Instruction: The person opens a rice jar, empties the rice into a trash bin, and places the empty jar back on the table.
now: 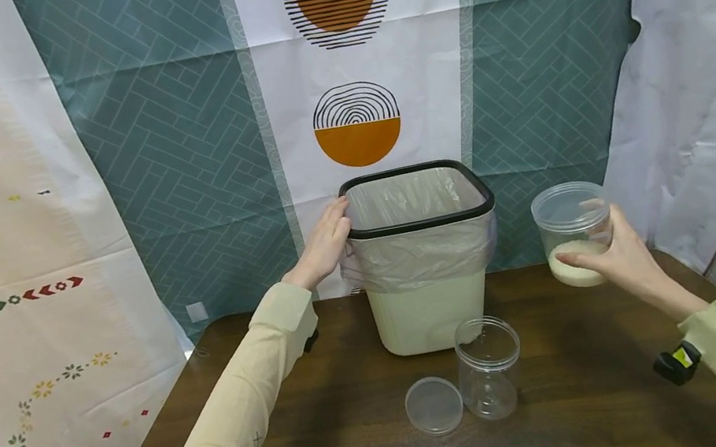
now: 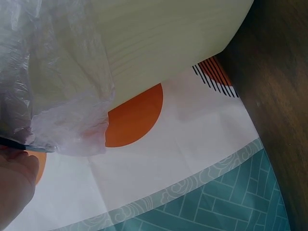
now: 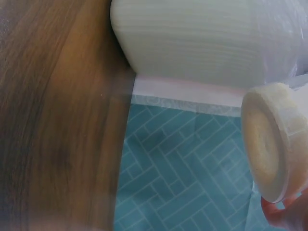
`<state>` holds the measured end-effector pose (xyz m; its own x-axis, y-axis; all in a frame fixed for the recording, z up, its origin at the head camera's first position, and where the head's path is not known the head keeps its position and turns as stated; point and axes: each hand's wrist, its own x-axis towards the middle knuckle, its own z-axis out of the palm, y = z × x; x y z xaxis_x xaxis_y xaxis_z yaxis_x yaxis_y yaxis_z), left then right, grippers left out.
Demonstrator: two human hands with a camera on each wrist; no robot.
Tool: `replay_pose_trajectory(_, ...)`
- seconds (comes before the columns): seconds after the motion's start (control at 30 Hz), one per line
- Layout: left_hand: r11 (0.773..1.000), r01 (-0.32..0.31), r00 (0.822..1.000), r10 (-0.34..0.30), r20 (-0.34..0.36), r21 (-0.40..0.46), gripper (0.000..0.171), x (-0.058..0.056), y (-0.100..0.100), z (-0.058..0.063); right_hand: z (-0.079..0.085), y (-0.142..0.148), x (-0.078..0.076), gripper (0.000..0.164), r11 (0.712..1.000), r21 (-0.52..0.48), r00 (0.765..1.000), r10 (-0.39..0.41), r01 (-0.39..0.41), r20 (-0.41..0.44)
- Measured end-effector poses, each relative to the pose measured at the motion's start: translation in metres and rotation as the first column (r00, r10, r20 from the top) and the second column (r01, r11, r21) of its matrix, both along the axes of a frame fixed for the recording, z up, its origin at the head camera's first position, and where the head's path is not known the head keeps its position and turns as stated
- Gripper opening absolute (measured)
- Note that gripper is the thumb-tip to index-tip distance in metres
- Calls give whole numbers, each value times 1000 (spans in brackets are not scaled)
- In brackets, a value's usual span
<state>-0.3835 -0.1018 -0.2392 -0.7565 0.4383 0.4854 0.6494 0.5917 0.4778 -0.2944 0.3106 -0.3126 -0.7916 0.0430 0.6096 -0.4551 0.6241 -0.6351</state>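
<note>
A pale green trash bin (image 1: 431, 310) with a black rim and a clear plastic liner (image 1: 424, 256) stands upright at the back of the table. My left hand (image 1: 325, 241) rests against the rim's left corner, fingers straight; the bin's side fills much of the left wrist view. To the right of the bin, my right hand (image 1: 611, 255) grips a clear plastic jar (image 1: 567, 210) above the table. White grains (image 1: 576, 261) lie in its lower part. The jar's bottom (image 3: 264, 139) faces the camera in the right wrist view, with fingertips beside it.
A clear jar (image 1: 489, 376) stands on the brown wooden table (image 1: 575, 393) in front of the bin. Just left of it lies a round translucent lid (image 1: 434, 406). Patterned cloth (image 1: 183, 126) hangs behind the table, with more cloth at both sides.
</note>
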Motion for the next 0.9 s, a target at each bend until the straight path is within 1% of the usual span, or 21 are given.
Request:
replay_pose_trajectory(0.13, 1000, 4, 1000, -4, -2, 6, 50, 0, 0, 0, 1, -4, 2, 82, 1000, 0, 1000, 10, -10, -28)
replay_pose_trajectory(0.4, 1000, 10, 1000, -9, -11, 15, 50, 0, 0, -2, 1, -10, 7, 79, 1000, -7, 998, 26, -27, -51)
replay_pose_trajectory(0.63, 999, 17, 1000, -18, 13, 45, 49, 2, 1, -4, 0, -17, 12, 79, 998, -22, 996, 58, -60, -65)
replay_pose_trajectory(0.9, 999, 17, 1000, -16, -12, 49, 48, 1, 2, -4, 3, -26, 13, 81, 996, 5, 994, 84, -84, -70)
